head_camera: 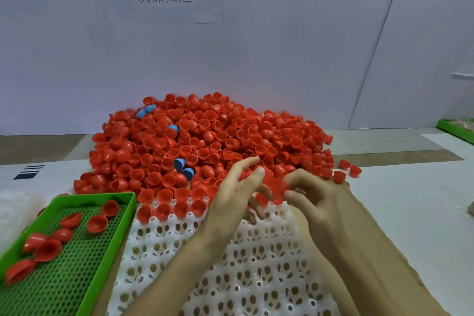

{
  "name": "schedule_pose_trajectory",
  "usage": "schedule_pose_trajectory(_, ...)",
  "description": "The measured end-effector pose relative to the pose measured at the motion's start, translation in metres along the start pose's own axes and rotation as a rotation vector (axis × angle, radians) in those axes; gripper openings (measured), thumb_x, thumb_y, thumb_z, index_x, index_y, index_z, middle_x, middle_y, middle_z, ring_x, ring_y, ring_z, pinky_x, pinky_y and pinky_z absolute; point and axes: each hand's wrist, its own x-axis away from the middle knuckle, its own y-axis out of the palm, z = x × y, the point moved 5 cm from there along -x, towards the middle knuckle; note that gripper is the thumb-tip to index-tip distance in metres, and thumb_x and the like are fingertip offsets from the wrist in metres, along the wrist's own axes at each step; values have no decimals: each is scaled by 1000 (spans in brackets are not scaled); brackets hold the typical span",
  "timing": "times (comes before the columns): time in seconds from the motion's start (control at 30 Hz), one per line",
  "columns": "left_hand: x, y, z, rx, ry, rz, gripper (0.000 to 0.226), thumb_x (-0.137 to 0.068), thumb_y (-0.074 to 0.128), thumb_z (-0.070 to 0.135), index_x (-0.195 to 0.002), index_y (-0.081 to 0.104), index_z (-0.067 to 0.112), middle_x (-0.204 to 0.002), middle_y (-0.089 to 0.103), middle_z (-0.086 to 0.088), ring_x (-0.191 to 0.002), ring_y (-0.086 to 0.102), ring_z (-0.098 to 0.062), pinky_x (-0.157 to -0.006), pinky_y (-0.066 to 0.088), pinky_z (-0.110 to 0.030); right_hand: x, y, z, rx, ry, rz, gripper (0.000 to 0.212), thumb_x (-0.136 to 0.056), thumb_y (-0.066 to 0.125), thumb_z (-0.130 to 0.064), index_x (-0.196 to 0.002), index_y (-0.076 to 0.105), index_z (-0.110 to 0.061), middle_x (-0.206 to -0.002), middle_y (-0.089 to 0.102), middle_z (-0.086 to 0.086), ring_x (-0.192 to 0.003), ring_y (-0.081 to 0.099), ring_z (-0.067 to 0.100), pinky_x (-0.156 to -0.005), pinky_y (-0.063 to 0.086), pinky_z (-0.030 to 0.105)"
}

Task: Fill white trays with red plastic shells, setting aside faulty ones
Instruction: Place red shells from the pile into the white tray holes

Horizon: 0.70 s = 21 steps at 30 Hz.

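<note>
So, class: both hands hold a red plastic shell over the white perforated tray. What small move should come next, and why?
Probably lower the red plastic half-shell, held between left hand and right hand, into the next open socket of the white perforated tray: only its far-left sockets hold shells.

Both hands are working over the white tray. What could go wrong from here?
Blue plastic shells lie mixed in the heap of red plastic half-shells; one could end up in the white perforated tray. The heap presses against that tray's far edge, so unchecked shells might slide into open pockets. The left hand and right hand grip red shells above it; one may drop.
</note>
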Motion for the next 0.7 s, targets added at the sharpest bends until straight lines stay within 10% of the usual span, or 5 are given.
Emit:
schedule_pose_trajectory(0.2,11,-17,2,-15,90,57,18,-97,64,31,-112,71,38,-94,71,-12,-81,70,-23,-71,54,-24,10,8,-11,254,-207,45,8,-79,67,-5,-80,68,-13,-83,62,-9,-78,61,21,-65,50,33)
schedule_pose_trajectory(0.43,20,-13,-4,-128,174,89,30,-95,69,14,-111,68,39,-98,74,9,-93,73,-11,-82,57,-23,12,2,-3,176,68,35,21,-90,59,-40,-89,75,-25,-84,71,-7,-83,68,16,-67,51,20)
schedule_pose_trajectory(0.7,24,1,-15,-365,234,4,27,-94,68,11,-113,67,31,-109,72,18,-107,68,-2,-91,53,-19,8,-5,-3,267,250,-34,8,-84,79,-13,-90,77,-17,-84,73,-8,-80,70,2,-69,54,16)
